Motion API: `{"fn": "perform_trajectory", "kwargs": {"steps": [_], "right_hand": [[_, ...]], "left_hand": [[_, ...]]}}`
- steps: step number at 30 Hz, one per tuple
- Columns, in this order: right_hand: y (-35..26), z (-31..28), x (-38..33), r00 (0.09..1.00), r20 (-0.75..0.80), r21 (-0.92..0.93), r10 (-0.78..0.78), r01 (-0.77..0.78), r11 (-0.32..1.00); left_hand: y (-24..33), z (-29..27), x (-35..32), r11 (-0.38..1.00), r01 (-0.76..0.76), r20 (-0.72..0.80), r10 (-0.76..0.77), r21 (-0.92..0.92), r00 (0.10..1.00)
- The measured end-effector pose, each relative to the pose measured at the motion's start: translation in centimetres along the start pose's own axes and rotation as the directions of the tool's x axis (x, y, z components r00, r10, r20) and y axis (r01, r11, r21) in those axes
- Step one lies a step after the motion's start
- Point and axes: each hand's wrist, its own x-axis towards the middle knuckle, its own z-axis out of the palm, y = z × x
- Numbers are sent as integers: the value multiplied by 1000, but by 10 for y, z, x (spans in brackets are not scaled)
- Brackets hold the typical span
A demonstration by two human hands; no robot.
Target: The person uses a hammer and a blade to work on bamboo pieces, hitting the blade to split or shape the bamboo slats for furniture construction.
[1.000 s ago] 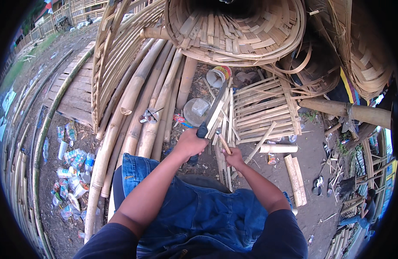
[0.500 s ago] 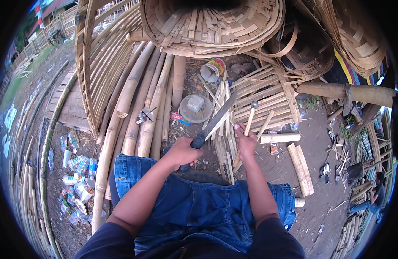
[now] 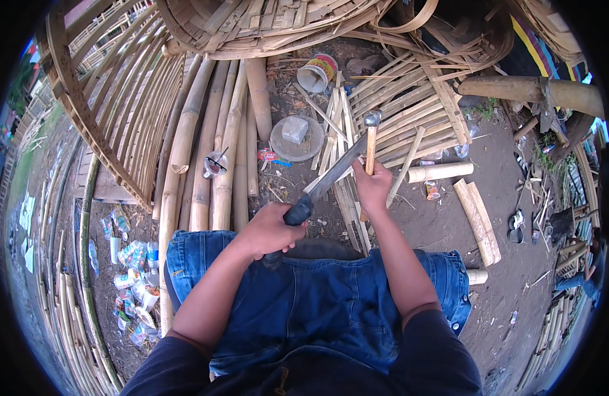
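Note:
My left hand (image 3: 273, 231) is closed round the black-wrapped handle (image 3: 299, 210) of a machete, above my jeans-covered lap. The machete's long grey blade (image 3: 337, 171) slants up and to the right, its far end reaching the hammer. In my right hand (image 3: 374, 187) is a hammer with a pale wooden handle (image 3: 370, 153) and a small metal head (image 3: 372, 118) pointing away from me. The handle crosses in front of or against the blade's tip; I cannot tell whether they touch. Split bamboo strips (image 3: 347, 204) lie beneath both tools.
Long bamboo poles (image 3: 202, 178) lie to the left, beside a slatted bamboo frame (image 3: 129, 119). A woven basket (image 3: 271, 33) stands ahead. A grey stone block (image 3: 294, 130) sits on a round slab. Bamboo pieces (image 3: 477, 221) lie at right, plastic litter (image 3: 136, 284) at left.
My right hand has moved up with the hammer, whose handle now stands more upright and meets the machete's tip in view. The whole view has shifted, with the basket higher and further left.

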Motion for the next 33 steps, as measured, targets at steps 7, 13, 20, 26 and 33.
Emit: {"fn": "perform_trajectory", "kwargs": {"steps": [7, 13, 20, 26, 33], "right_hand": [[-13, 2, -5, 995, -23, -132, -99, 95, 987], [-5, 0, -3, 993, -30, -158, -115, 109, 981], [-8, 5, -5, 999, 32, -188, -22, 28, 982], [-2, 5, -2, 999, 42, -1, -1, 1, 1000], [-10, 4, -1, 999, -1, -97, -40, 40, 995]], "left_hand": [[-4, 2, 1, 1000, -8, -15, 8, -26, 1000], [-5, 3, 3, 1000, -2, -17, 2, -14, 1000], [-9, 2, 6, 1000, 8, -50, -8, -11, 999], [-7, 2, 7, 999, -1, -78, -2, -44, 997], [-10, -1, 9, 997, 1, -91, -8, -83, 996]]}}
